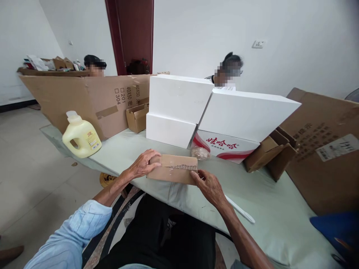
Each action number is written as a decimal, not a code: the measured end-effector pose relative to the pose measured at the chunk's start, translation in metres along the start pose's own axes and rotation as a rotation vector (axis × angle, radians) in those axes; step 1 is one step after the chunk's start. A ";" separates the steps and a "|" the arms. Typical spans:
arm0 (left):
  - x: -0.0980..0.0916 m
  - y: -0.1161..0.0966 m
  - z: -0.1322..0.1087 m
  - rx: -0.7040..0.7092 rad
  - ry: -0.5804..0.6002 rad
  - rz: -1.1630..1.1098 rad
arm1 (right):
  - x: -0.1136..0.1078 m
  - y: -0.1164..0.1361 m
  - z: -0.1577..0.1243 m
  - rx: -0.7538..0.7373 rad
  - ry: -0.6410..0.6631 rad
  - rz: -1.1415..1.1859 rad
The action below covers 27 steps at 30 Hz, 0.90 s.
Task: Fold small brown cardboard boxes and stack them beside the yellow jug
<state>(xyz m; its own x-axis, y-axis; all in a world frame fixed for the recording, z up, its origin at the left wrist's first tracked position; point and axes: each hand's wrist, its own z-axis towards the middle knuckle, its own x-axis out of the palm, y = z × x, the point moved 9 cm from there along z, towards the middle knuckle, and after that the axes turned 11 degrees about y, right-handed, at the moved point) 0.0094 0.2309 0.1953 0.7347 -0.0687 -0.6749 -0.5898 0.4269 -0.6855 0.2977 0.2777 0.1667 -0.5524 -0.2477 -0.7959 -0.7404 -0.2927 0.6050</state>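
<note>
A small brown cardboard box (175, 175) with a torn, ridged strip along its upper face is held between my two hands near the table's front edge. My left hand (146, 163) grips its left end, thumb on top. At the right end, my right hand (206, 183) has its thumb on the near corner and its fingers around the side. Just behind the box lies a crumpled clear plastic bundle (200, 152). To the right of my right hand, a white strip-like object (240, 210) rests on the pale green table cover (269, 224).
White boxes (179, 98) are stacked at the back, above a red-and-white carton (227, 146). A yellow jug (82, 135) stands left. Large cardboard pieces (109, 106) flank both sides, with small open cartons (137, 117) nearby. Two people sit beyond them.
</note>
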 end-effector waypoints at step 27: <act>0.001 -0.030 -0.016 0.028 0.145 0.185 | -0.019 -0.208 -0.051 0.237 0.037 -0.520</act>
<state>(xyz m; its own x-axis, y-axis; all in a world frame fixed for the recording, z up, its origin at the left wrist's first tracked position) 0.0224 0.2035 0.2107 0.5582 -0.1148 -0.8217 -0.6989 0.4686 -0.5403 0.4823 0.2963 0.0570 -0.0815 -0.1602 -0.9837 -0.9792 -0.1710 0.1090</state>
